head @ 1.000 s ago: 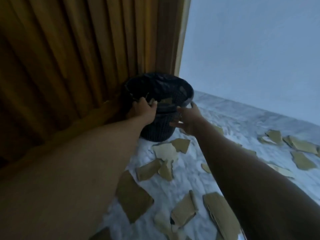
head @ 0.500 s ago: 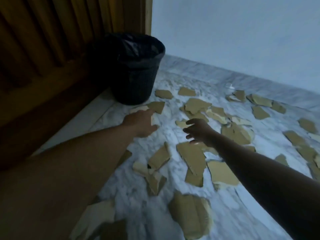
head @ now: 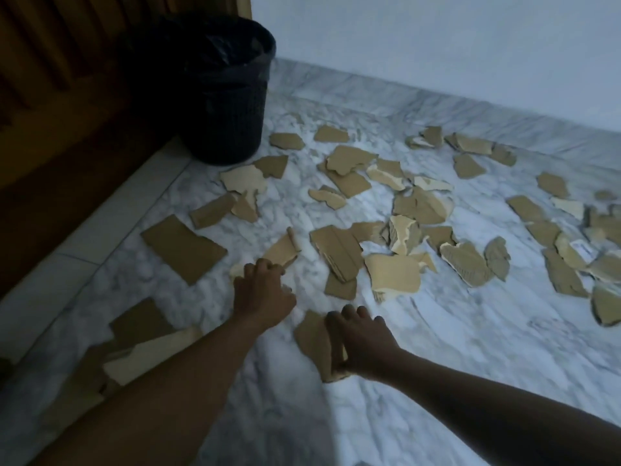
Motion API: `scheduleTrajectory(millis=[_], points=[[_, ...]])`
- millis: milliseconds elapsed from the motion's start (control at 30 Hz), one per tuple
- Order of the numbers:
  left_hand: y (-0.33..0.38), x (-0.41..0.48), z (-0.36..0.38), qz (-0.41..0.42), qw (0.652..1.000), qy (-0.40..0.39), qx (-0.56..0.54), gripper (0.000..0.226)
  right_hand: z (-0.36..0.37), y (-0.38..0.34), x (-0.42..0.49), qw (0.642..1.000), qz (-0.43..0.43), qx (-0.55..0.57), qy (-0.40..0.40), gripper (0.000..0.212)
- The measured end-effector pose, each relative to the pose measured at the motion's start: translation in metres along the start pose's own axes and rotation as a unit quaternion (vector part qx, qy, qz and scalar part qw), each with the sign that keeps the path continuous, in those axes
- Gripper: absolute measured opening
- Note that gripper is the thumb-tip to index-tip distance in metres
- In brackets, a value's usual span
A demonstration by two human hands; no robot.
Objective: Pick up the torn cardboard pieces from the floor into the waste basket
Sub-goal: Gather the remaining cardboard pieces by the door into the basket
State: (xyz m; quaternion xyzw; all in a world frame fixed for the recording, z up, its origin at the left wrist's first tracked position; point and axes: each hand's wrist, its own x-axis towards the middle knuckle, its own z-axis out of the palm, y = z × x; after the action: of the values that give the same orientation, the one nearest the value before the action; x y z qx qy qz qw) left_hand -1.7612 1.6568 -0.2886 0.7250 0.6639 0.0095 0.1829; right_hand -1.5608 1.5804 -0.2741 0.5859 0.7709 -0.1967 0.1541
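Clamping left hand on the near end of a rolled cardboard piece. Pinching a flat cardboard piece in right hand, nearer the floor's front edge.

The fingertips of the left hand are hidden behind its knuckles at a curled tan cardboard scrap; its hold cannot be judged. A brown torn cardboard piece is partly covered by the right hand pinching it. The inside of the black mesh waste basket is lost in shadow. A tan cardboard fragment is cut off at the right edge.
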Motion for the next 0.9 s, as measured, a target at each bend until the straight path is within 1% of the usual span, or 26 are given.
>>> scheduleTrajectory(millis=[67, 100, 133, 167, 200, 233, 267, 333, 367, 400, 433, 467, 533, 567, 600, 667, 700, 767, 833, 867, 900], points=[[-0.009, -0.001, 0.005, -0.064, 0.998, -0.012, -0.01, 0.057, -0.003, -0.001, 0.002, 0.999, 0.015, 0.016, 0.024, 0.086], [-0.013, -0.003, 0.008, -0.078, 0.996, -0.032, -0.01, 0.06, -0.008, 0.001, 0.007, 0.999, 0.024, 0.028, 0.028, 0.087], [-0.017, -0.005, 0.01, -0.081, 0.996, -0.044, -0.008, 0.061, -0.014, 0.003, 0.012, 0.998, 0.032, 0.044, 0.025, 0.081], [-0.02, -0.008, 0.013, -0.077, 0.996, -0.042, 0.0, 0.062, -0.022, 0.006, 0.018, 0.996, 0.04, 0.074, 0.018, 0.066], [-0.022, -0.011, 0.014, -0.071, 0.997, -0.031, 0.009, 0.063, -0.03, 0.01, 0.024, 0.991, 0.045, 0.126, 0.011, 0.046], [-0.024, -0.014, 0.015, -0.066, 0.998, -0.017, 0.017, 0.065, -0.037, 0.017, 0.028, 0.979, 0.049, 0.2, 0.0, 0.028], [-0.025, -0.015, 0.014, -0.062, 0.998, -0.009, 0.021, 0.067, -0.043, 0.024, 0.032, 0.959, 0.054, 0.278, -0.011, 0.019], [-0.025, -0.018, 0.014, -0.047, 0.997, -0.021, 0.05, 0.077, -0.054, 0.038, 0.037, 0.913, 0.085, 0.398, -0.032, 0.019], [-0.024, -0.02, 0.013, -0.036, 0.996, -0.03, 0.08, 0.082, -0.057, 0.045, 0.037, 0.893, 0.102, 0.436, -0.044, 0.021], [-0.023, -0.023, 0.012, -0.024, 0.993, -0.034, 0.114, 0.084, -0.06, 0.05, 0.036, 0.884, 0.113, 0.451, -0.054, 0.023], [-0.023, -0.025, 0.011, -0.015, 0.989, -0.034, 0.142, 0.083, -0.06, 0.055, 0.035, 0.887, 0.116, 0.443, -0.063, 0.023], [-0.023, -0.027, 0.011, -0.011, 0.987, -0.031, 0.158, 0.078, -0.06, 0.058, 0.034, 0.903, 0.109, 0.408, -0.077, 0.023], [-0.022, -0.029, 0.012, -0.017, 0.987, -0.023, 0.155, 0.058, -0.054, 0.061, 0.033, 0.95, 0.095, 0.27, -0.123, 0.025], [-0.021, -0.029, 0.013, -0.029, 0.99, -0.017, 0.139, 0.051, -0.049, 0.059, 0.032, 0.966, 0.093, 0.202, -0.129, 0.033], [-0.021, -0.027, 0.015, -0.044, 0.992, -0.01, 0.116, 0.049, -0.042, 0.057, 0.03, 0.974, 0.105, 0.165, -0.115, 0.046], [-0.02, -0.023, 0.017, -0.072, 0.995, -0.004, 0.071, 0.057, -0.027, 0.048, 0.025, 0.979, 0.137, 0.14, -0.059, 0.07], [-0.02, -0.02, 0.017, -0.087, 0.995, -0.005, 0.047, 0.064, -0.021, 0.043, 0.022, 0.984, 0.131, 0.113, -0.036, 0.077], [-0.02, -0.014, 0.017, -0.134, 0.989, -0.009, -0.055, 0.076, -0.008, 0.036, 0.021, 0.992, 0.107, 0.059, -0.02, 0.083], [-0.02, -0.007, 0.014, -0.194, 0.965, -0.021, -0.177, 0.096, -0.005, 0.031, 0.021, 0.99, 0.105, 0.09, -0.017, 0.083], [-0.021, -0.003, 0.013, -0.212, 0.957, -0.032, -0.194, 0.107, -0.006, 0.029, 0.021, 0.987, 0.108, 0.115, -0.019, 0.084], [-0.021, -0.001, 0.012, -0.224, 0.957, -0.047, -0.18, 0.115, -0.009, 0.027, 0.023, 0.984, 0.116, 0.13, -0.025, 0.084]])
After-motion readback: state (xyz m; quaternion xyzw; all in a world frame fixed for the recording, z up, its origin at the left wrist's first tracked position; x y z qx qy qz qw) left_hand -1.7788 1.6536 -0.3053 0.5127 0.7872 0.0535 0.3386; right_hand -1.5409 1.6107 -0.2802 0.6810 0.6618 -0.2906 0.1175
